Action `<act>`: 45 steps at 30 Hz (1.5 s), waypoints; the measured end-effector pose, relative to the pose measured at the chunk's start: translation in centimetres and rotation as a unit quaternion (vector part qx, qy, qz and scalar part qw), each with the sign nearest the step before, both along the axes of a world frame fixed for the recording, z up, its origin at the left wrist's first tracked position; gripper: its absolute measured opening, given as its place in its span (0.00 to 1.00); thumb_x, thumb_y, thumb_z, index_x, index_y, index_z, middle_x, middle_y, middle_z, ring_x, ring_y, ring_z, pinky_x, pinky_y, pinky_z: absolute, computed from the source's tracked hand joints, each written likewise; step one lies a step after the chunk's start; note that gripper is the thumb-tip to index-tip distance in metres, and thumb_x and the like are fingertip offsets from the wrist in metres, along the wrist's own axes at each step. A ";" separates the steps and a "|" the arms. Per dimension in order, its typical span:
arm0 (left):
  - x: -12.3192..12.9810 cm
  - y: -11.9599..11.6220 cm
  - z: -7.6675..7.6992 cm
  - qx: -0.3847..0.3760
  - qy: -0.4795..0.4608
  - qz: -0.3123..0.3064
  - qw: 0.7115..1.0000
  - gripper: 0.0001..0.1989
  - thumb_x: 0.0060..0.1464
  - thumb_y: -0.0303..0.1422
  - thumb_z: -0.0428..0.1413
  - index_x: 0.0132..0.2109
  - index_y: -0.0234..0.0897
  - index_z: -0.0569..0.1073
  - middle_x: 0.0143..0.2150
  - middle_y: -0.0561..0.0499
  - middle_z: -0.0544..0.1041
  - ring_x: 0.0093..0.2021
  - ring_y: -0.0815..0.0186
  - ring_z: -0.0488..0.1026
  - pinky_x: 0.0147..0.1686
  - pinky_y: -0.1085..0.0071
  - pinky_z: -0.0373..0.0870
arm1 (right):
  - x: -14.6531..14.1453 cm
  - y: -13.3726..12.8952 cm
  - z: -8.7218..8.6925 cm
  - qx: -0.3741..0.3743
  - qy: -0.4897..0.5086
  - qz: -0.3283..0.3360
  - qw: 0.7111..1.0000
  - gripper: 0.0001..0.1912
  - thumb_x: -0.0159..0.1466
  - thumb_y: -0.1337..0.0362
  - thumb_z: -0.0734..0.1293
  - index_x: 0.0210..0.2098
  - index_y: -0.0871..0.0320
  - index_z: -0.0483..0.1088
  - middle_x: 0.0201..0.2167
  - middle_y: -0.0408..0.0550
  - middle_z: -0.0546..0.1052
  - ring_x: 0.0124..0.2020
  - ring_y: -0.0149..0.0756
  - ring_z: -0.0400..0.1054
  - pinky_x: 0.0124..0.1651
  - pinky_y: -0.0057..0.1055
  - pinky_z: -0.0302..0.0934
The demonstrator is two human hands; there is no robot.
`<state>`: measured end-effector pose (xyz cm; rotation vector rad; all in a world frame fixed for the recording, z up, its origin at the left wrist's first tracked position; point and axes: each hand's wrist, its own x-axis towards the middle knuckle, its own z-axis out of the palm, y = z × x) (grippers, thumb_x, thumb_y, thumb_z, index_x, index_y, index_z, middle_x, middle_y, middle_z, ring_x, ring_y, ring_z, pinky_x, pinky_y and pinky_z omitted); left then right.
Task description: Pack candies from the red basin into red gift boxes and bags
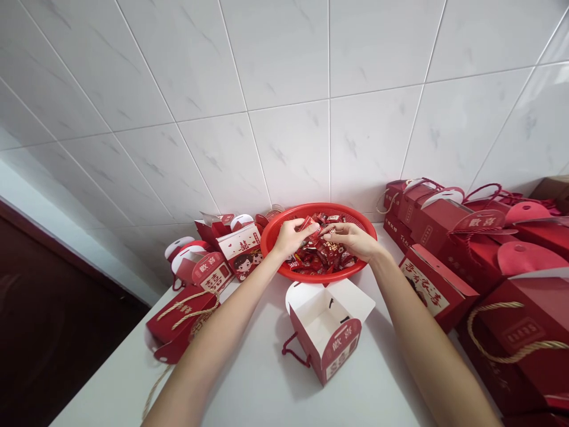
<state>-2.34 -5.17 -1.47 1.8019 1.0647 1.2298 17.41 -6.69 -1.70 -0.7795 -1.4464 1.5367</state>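
Observation:
A red plastic basket [268, 236] full of red wrapped candies [316, 261] stands against the wall. Over its left half, my left hand [293, 238] is closed on a shiny red wrapped candy [308, 224]. My right hand [352, 239] is over the right half, its thumb and fingers pinched on a small wrapped candy, partly hidden by the fingers. Between my forearms, in front of the basket, an open red and white gift box [320, 326] stands with its flaps up. Dark marks or slots show on its white inside; a dark red cord hangs at its left.
Several red gift boxes [242, 252] crowd the left of the white table [258, 373], one lying tipped [178, 320] near the edge. More red boxes [462, 231] with rope handles are piled along the right. A tiled wall [288, 148] rises behind the basket.

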 end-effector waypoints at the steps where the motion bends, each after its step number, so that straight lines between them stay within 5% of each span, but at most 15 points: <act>1: 0.0 0.0 0.0 0.000 0.007 0.004 1.000 0.24 0.49 0.54 0.62 0.32 0.34 0.77 0.29 0.51 0.75 0.31 0.66 0.70 0.31 0.70 0.67 | 0.0 0.0 0.0 0.002 -0.001 -0.003 1.000 0.18 0.45 0.56 0.80 0.31 0.59 0.79 0.29 0.43 0.80 0.33 0.32 0.73 0.43 0.30 0.66; 10: -0.2 0.1 0.0 -0.020 0.016 0.006 1.000 0.25 0.45 0.56 0.63 0.25 0.36 0.72 0.23 0.55 0.69 0.25 0.68 0.66 0.26 0.72 0.61 | 0.0 -0.3 0.3 -0.042 0.007 -0.011 0.999 0.18 0.42 0.56 0.81 0.28 0.59 0.78 0.27 0.47 0.81 0.28 0.36 0.74 0.36 0.33 0.69; 17: 0.0 0.3 -0.2 -0.009 0.069 -0.066 0.995 0.25 0.49 0.55 0.61 0.33 0.34 0.78 0.31 0.50 0.78 0.33 0.63 0.73 0.33 0.69 0.68 | -0.1 -0.2 0.3 0.005 -0.005 -0.001 1.000 0.16 0.44 0.57 0.80 0.28 0.58 0.79 0.29 0.45 0.81 0.33 0.34 0.74 0.43 0.31 0.67; 20: 0.1 0.4 -0.5 -0.018 0.034 -0.074 0.997 0.25 0.49 0.52 0.63 0.44 0.34 0.78 0.41 0.46 0.81 0.36 0.62 0.76 0.36 0.68 0.72 | -0.2 -0.2 0.3 -0.020 0.001 -0.004 1.000 0.17 0.43 0.56 0.81 0.28 0.59 0.78 0.27 0.45 0.80 0.30 0.35 0.74 0.39 0.32 0.68; 23: 0.2 0.6 -0.9 -0.022 0.014 -0.054 0.998 0.27 0.48 0.50 0.65 0.47 0.34 0.75 0.40 0.45 0.80 0.35 0.63 0.77 0.35 0.68 0.74 | -0.2 -0.3 0.3 -0.026 -0.002 -0.018 0.999 0.17 0.43 0.56 0.81 0.26 0.59 0.77 0.25 0.46 0.80 0.27 0.35 0.73 0.35 0.32 0.67; 29: 0.1 0.3 -0.9 -0.020 0.139 -0.012 0.990 0.09 0.56 0.37 0.57 0.37 0.36 0.74 0.30 0.49 0.79 0.31 0.63 0.77 0.33 0.70 0.73 | -0.3 0.1 -0.1 -0.032 0.005 -0.134 0.990 0.15 0.44 0.58 0.79 0.25 0.58 0.75 0.23 0.45 0.78 0.24 0.35 0.71 0.29 0.31 0.66; 31: 0.1 -0.1 -0.6 -0.047 0.285 -0.039 0.957 0.04 0.52 0.31 0.57 0.30 0.36 0.75 0.28 0.50 0.79 0.31 0.62 0.77 0.34 0.70 0.73 | -0.3 0.1 -0.3 -0.035 0.033 -0.188 0.981 0.15 0.45 0.57 0.78 0.25 0.58 0.74 0.23 0.45 0.78 0.24 0.35 0.71 0.28 0.31 0.66; 35: 0.7 -1.0 0.4 -0.118 0.554 -0.072 0.821 0.11 0.42 0.25 0.61 0.37 0.37 0.80 0.35 0.48 0.82 0.38 0.58 0.79 0.37 0.70 0.73 | -0.3 0.1 -0.3 -0.022 0.032 -0.204 0.978 0.16 0.45 0.55 0.78 0.25 0.58 0.73 0.24 0.46 0.79 0.27 0.36 0.72 0.30 0.30 0.67; 40: 1.6 -1.9 1.2 -0.078 0.661 -0.078 0.742 0.27 0.47 0.27 0.60 0.57 0.39 0.74 0.57 0.40 0.77 0.57 0.48 0.73 0.52 0.61 0.72 | -0.4 0.0 -0.1 -0.023 0.042 -0.198 0.979 0.14 0.45 0.57 0.77 0.27 0.58 0.75 0.24 0.46 0.79 0.28 0.38 0.74 0.32 0.31 0.67; 45: 2.3 -1.6 1.9 -0.107 0.707 -0.128 0.687 0.26 0.50 0.38 0.60 0.56 0.36 0.75 0.56 0.38 0.78 0.54 0.46 0.75 0.53 0.57 0.71 | -0.6 -0.1 0.2 -0.028 0.045 -0.210 0.976 0.11 0.44 0.60 0.75 0.25 0.58 0.76 0.24 0.46 0.79 0.26 0.35 0.71 0.30 0.30 0.65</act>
